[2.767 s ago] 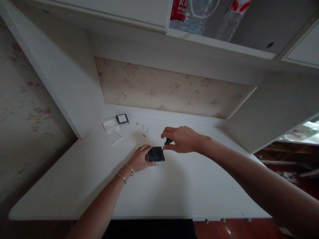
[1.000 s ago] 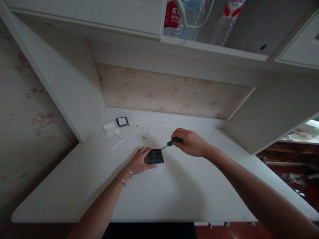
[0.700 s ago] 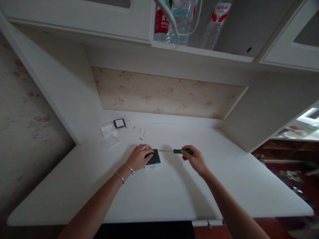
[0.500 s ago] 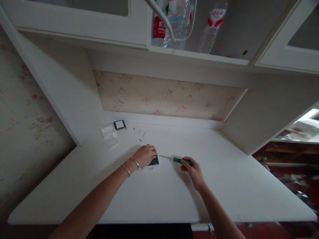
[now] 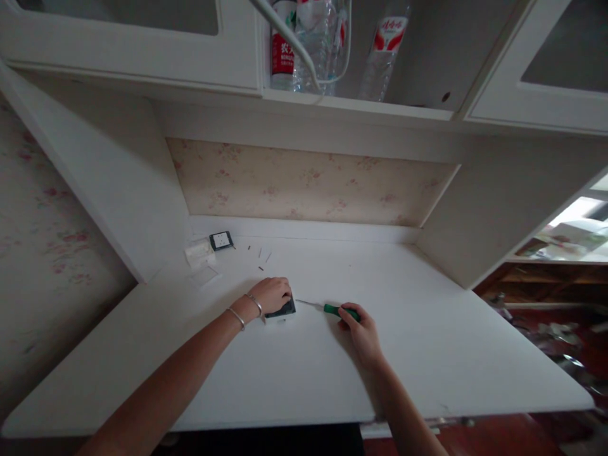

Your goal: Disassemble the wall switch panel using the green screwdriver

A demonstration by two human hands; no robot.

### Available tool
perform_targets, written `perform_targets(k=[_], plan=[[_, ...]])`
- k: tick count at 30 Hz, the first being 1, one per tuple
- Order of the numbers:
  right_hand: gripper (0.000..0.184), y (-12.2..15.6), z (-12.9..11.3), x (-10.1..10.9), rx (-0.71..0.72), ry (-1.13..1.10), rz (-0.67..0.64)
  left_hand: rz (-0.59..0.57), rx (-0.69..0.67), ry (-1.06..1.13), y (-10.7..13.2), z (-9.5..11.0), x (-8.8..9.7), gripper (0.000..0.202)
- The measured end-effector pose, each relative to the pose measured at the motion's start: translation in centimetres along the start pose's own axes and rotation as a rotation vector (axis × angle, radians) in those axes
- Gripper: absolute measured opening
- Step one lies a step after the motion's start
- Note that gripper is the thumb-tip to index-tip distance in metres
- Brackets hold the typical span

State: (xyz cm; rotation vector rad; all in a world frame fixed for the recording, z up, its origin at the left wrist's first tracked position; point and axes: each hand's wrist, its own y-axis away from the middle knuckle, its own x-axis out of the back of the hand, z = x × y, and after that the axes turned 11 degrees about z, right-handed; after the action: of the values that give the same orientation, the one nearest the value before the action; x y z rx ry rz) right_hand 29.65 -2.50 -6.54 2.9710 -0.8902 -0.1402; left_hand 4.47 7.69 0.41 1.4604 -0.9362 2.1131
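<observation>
Head view. Item: dark socket module (image 5: 284,310), flat on the worktop (image 5: 308,373), mid-front. The left hand (image 5: 273,294) has its grip closed over it, likely to steady it. Green screwdriver (image 5: 338,311): tip points toward the module, right hand (image 5: 361,330) grip closed on the handle. Loose screws (image 5: 260,256) and second socket plate (image 5: 221,240): parked rear-left, well apart.

1 camera sits on the person's head and looks forward and down over the white desk (image 5: 304,380), facing the floral back wall (image 5: 308,190). The bottles (image 5: 304,38) on the shelf (image 5: 356,105) above reach the top edge. Both forearms enter from below. The left hand (image 5: 273,294) on a dark module (image 5: 286,309) and the right hand (image 5: 363,332) at a green screwdriver (image 5: 338,310) lie near mid-frame, at arm's reach.
</observation>
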Motion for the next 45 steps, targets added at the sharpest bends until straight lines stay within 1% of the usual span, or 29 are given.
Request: perform_targets(k=[4,14,20,25,28,31,34,35,37,39,41,42,43,45], plan=[[0.045,-0.1,0.2,0.2,0.008,0.017,-0.012,-0.013,0.003,-0.040,-0.3,0.3,0.0,0.021],[0.048,0.1,0.2,0.2,0.006,0.022,-0.010,-0.009,-0.002,-0.154,-0.3,0.9,-1.4,0.025],[0.046,0.0,0.6,0.2,0.056,0.058,0.006,0.014,-0.002,-0.207,-0.7,0.6,-2.6,0.025],[0.045,0.0,1.0,0.1,0.051,0.057,-0.008,0.027,-0.007,-0.225,-1.0,0.2,-3.2,0.023],[0.045,0.1,0.8,0.1,0.054,0.058,-0.008,0.031,-0.011,-0.233,-1.0,0.1,-3.2,0.022],[0.043,0.3,0.4,0.2,0.068,0.067,-0.016,0.042,-0.014,-0.231,-1.1,0.2,-2.8,0.024],[0.044,0.2,0.2,0.3,0.091,-0.025,0.019,0.077,-0.006,-0.227,-1.0,0.4,-1.9,0.029],[0.046,0.1,0.2,0.4,0.093,-0.080,0.047,0.108,0.005,-0.218,-0.8,0.4,-1.6,0.031],[0.049,-0.3,0.0,0.5,0.068,-0.192,0.105,0.208,0.056,-0.157,0.1,0.3,-1.1,0.032],[0.047,-0.7,-0.3,0.6,0.019,-0.278,0.151,0.328,0.142,-0.032,1.6,0.0,-0.9,0.030],[0.045,-1.0,-1.1,0.4,-0.008,-0.320,0.193,0.403,0.227,0.100,3.6,-0.5,-1.3,0.027],[0.044,-1.1,-1.7,0.1,-0.005,-0.327,0.209,0.421,0.262,0.155,4.6,-0.7,-1.6,0.031],[0.043,-1.2,-2.4,-0.4,0.008,-0.327,0.225,0.419,0.292,0.200,5.5,-0.9,-2.0,0.041],[0.039,-1.1,-4.2,-1.7,0.055,-0.330,0.213,0.393,0.335,0.272,6.9,-1.2,-2.8,0.063]])
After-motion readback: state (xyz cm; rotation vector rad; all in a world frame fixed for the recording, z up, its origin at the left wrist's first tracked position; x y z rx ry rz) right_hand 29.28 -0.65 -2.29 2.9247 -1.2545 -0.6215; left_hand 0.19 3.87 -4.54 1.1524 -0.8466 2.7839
